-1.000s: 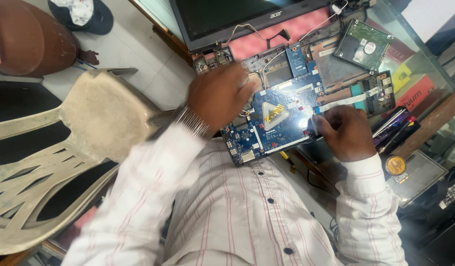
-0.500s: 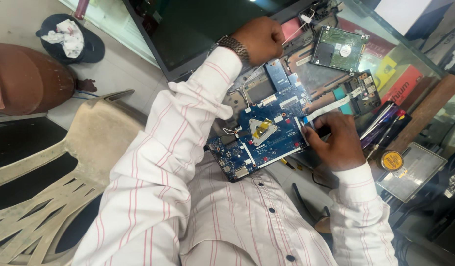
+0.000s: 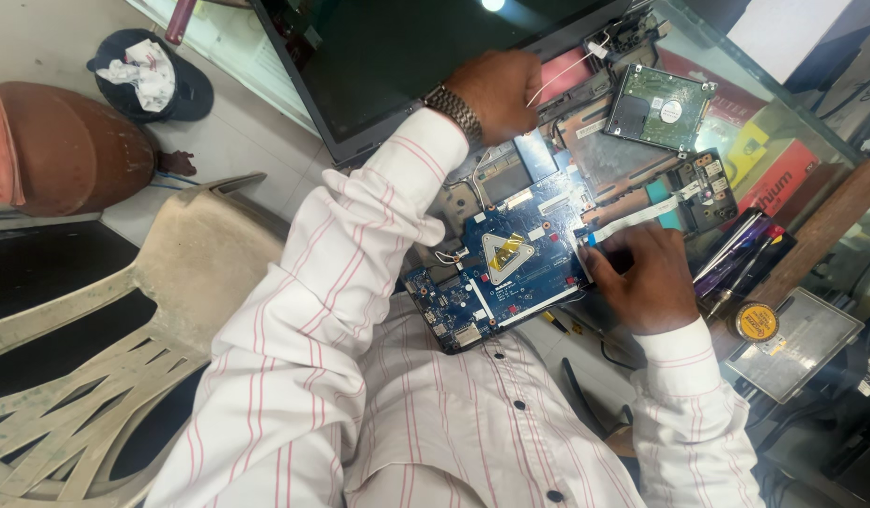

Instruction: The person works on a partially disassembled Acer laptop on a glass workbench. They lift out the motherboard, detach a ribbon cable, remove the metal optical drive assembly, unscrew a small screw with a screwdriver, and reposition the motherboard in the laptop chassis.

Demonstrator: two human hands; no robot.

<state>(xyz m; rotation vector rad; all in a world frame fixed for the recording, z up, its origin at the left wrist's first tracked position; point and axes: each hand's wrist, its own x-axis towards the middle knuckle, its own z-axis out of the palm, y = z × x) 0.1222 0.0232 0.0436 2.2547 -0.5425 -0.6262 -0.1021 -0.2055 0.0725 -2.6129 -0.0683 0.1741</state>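
A blue laptop motherboard (image 3: 505,273) lies tilted over the opened laptop base (image 3: 595,155), close to my chest. My right hand (image 3: 642,277) grips the board's right edge, next to a white flat ribbon cable (image 3: 632,218). My left hand (image 3: 499,92) is stretched far out to the base's rear edge near the dark screen (image 3: 397,56), fingers closed on a thin white wire (image 3: 557,75). A metal watch sits on that wrist.
A bare hard drive (image 3: 662,108) rests at the back right. Pens and tools (image 3: 741,254), a small round tin (image 3: 755,322) and coloured boxes (image 3: 774,174) crowd the glass table on the right. A beige plastic chair (image 3: 124,320) stands to my left.
My left hand left the motherboard and reached out to the laptop's rear edge, taking the white wire. The right hand stayed on the board's right edge.
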